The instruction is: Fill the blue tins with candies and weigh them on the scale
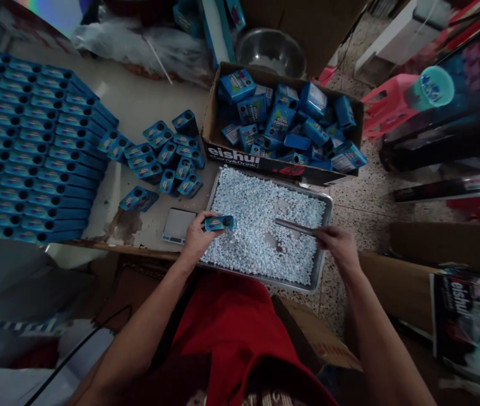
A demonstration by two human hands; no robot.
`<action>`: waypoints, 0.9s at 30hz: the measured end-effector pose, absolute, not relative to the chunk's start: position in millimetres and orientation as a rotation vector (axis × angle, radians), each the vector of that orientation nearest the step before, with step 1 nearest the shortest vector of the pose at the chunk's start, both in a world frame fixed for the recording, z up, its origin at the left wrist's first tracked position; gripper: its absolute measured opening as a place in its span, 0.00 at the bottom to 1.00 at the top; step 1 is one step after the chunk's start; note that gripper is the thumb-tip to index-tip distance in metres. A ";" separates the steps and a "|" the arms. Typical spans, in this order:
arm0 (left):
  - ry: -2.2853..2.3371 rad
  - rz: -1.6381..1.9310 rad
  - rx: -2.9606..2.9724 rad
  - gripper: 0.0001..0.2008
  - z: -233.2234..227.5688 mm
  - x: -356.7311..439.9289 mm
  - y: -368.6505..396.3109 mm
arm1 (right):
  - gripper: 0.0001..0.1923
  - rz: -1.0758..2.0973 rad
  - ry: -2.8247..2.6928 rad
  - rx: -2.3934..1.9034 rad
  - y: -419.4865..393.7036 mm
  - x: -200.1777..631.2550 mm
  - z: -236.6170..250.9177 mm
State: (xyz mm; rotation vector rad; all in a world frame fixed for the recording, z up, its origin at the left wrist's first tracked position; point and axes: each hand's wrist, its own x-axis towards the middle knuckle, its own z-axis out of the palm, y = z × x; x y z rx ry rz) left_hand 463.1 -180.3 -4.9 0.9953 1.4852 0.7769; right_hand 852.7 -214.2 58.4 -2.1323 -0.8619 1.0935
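Note:
My left hand (197,235) grips a small blue tin (219,223), held on its side over the near left corner of a metal tray (326,210). The tray is filled with small white-blue candy pellets (256,225). My right hand (338,241) holds a flat metal scoop (294,226) whose end rests among the pellets at the tray's middle right. A small digital scale (176,225) lies just left of my left hand.
A cardboard box (240,157) of loose blue tins stands behind the tray. Several open tins (167,155) cluster on the table, with rows of stacked tins (23,152) at far left. A steel bowl (270,52) sits at the back, a pink stool (386,101) to the right.

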 end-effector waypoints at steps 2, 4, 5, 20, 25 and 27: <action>1.424 0.767 0.983 0.22 -4.7 458.7 -182.5 | 0.23 1.069 -0.763 -2.140 -220.8 858.2 15.1; 1.461 0.738 1.001 0.22 -6.1 456.0 -185.2 | 0.25 1.157 -0.747 -2.081 -215.8 838.2 -28.0; 1.500 0.730 1.017 0.22 -7.2 454.7 -186.8 | 0.25 1.216 -0.749 -2.040 -210.2 821.5 -46.9; 1.772 0.612 1.457 0.22 -2.7 463.9 -182.5 | 0.20 1.620 -0.741 -1.777 -188.6 795.7 28.7; 1.727 0.653 1.526 0.18 -4.5 477.0 -181.5 | 0.12 1.517 -1.128 -1.761 -167.8 765.3 77.9; 1.706 0.694 1.478 0.17 -6.9 479.1 -184.1 | 0.08 1.373 -1.402 -1.787 -166.0 742.5 97.8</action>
